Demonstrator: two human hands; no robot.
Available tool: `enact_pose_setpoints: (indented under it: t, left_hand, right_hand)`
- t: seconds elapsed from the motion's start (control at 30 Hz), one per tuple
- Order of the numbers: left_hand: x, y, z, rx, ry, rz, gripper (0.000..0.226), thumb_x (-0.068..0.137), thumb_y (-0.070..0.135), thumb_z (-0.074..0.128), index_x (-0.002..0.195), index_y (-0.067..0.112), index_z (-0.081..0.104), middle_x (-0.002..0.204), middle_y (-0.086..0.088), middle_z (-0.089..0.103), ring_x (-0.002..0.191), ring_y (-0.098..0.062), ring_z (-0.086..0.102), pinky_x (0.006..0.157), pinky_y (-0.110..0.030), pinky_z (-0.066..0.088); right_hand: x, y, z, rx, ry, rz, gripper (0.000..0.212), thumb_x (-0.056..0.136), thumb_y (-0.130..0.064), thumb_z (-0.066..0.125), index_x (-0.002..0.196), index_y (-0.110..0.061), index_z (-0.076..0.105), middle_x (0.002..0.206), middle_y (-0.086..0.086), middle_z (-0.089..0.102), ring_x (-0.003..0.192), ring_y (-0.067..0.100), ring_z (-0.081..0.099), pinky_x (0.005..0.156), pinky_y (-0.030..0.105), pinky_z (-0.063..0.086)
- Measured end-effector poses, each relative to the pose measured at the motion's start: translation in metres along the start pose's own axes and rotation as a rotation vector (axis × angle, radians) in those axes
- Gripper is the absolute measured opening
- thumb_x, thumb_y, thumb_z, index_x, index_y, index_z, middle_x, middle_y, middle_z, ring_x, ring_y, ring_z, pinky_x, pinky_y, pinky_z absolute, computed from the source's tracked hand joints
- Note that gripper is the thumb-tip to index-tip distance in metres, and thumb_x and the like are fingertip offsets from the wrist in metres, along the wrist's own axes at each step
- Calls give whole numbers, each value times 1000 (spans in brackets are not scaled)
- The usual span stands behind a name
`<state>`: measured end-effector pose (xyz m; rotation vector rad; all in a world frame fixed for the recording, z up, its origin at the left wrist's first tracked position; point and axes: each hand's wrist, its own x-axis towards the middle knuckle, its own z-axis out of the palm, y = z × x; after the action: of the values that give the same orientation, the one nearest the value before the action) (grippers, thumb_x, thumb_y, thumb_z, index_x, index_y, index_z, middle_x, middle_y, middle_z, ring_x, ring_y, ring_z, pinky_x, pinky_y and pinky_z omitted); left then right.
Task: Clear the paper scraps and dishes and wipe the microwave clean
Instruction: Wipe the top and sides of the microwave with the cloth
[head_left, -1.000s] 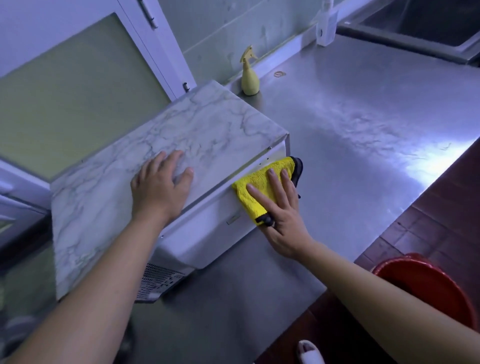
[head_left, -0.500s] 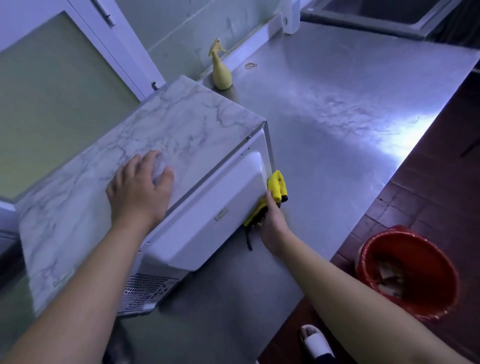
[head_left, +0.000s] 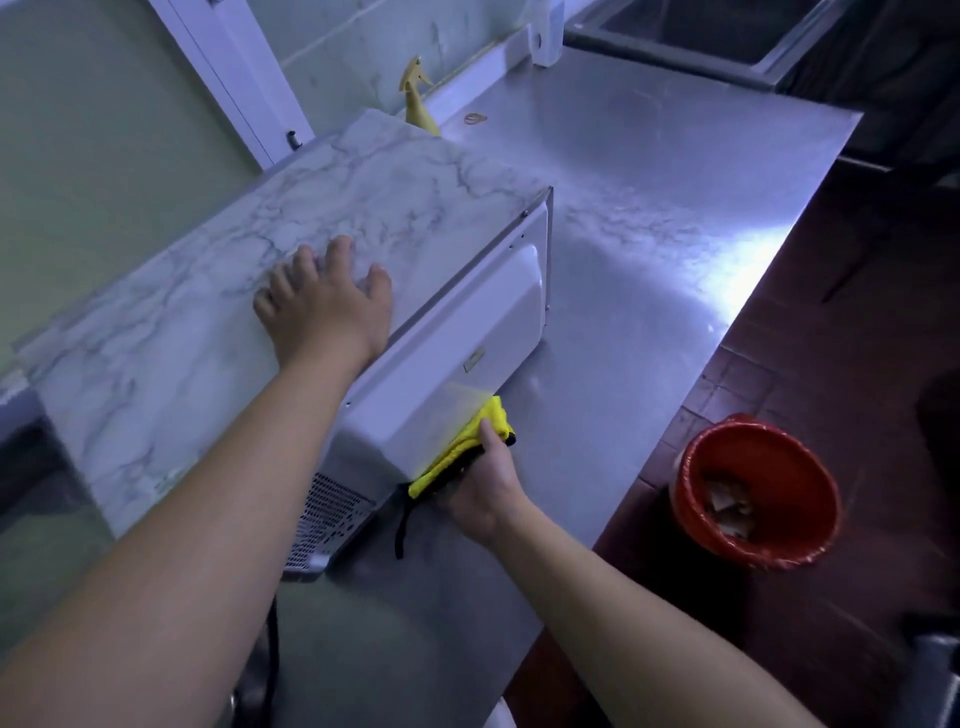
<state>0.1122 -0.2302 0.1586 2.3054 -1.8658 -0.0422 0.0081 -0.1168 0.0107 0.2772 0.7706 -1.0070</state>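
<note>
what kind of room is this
Most likely a kitchen, perhaps a commercial one: a long stainless steel counter with a sink set in at its far end, and a microwave standing on it with a yellow cloth held against it.
</note>
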Motion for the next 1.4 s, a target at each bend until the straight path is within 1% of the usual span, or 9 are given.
enact_pose_setpoints:
  t: [0.2, 0.43, 0.57, 0.67, 0.77, 0.83, 1.07, 1.3, 1.4]
  left_hand:
    - [3, -5, -10, -127, -73, -13, 55, 92, 55, 38, 144, 36, 40, 157, -5, 31, 145, -28, 22, 117, -48, 11]
    - [8, -35, -30, -673, -188, 80, 63, 84, 44, 58, 144, 33, 41, 149, -5, 40, 134, -28, 43, 115, -42, 33]
    - [1, -79, -25, -120, -220, 201, 64, 93, 61, 41, 152, 40, 28, 164, 0, 20, 148, -28, 22, 121, -45, 15]
    - [-11, -89, -15, 2, -143, 235, 63, 96, 65, 26, 154, 43, 20, 167, 1, 12, 151, -26, 10, 121, -49, 3]
    - [-15, -87, -12, 11, -89, 240, 61, 97, 61, 26, 154, 42, 23, 166, -1, 17, 150, -27, 13, 120, -51, 6]
    - [-14, -88, -10, 23, -63, 238, 60, 96, 62, 25, 153, 42, 24, 165, -1, 19, 150, -28, 15, 119, -51, 8]
    - [-14, -89, -6, 21, -6, 211, 69, 84, 68, 20, 148, 44, 32, 161, 2, 30, 146, -24, 23, 117, -51, 15]
    - [-16, -86, -8, 24, 13, 204, 68, 83, 67, 24, 146, 44, 36, 158, 2, 34, 144, -25, 27, 117, -49, 17]
    - [-15, -86, -10, 17, 5, 201, 66, 84, 67, 25, 146, 44, 36, 158, 3, 34, 144, -25, 28, 116, -49, 17]
  right_hand:
    - [-26, 43, -19, -250, 29, 47, 62, 101, -54, 37, 130, -4, 59, 133, 21, 62, 128, 34, 55, 114, 50, 35]
    - [-85, 14, -64, -343, 68, -41, 46, 87, -42, 59, 108, -5, 77, 120, 16, 71, 103, 32, 72, 92, 47, 50]
    - [-106, -37, -59, -411, 187, -317, 44, 94, -45, 59, 120, -10, 66, 121, 12, 71, 100, 27, 72, 84, 49, 52]
    - [-110, -74, -29, -576, 335, -626, 43, 93, -50, 60, 124, -19, 60, 121, 16, 68, 88, 30, 69, 79, 50, 54]
    - [-99, -111, 10, -804, 371, -861, 61, 79, -72, 55, 128, -36, 56, 74, 31, 64, 47, 43, 55, 52, 45, 48]
    - [-79, -128, 32, -839, 339, -878, 64, 75, -76, 51, 130, -43, 52, 68, 32, 58, 43, 43, 49, 48, 37, 39]
    - [-16, -88, 69, -428, 388, -942, 17, 78, -58, 63, 84, -44, 70, 85, -28, 70, 86, -5, 62, 90, 37, 51]
    - [-42, 49, 46, -529, 248, -917, 62, 81, -47, 62, 137, -21, 60, 127, -12, 67, 121, 3, 58, 104, 22, 43]
    - [-54, 69, 37, -584, 170, -878, 55, 90, -31, 66, 140, -11, 56, 131, -6, 66, 123, 3, 57, 106, 22, 43]
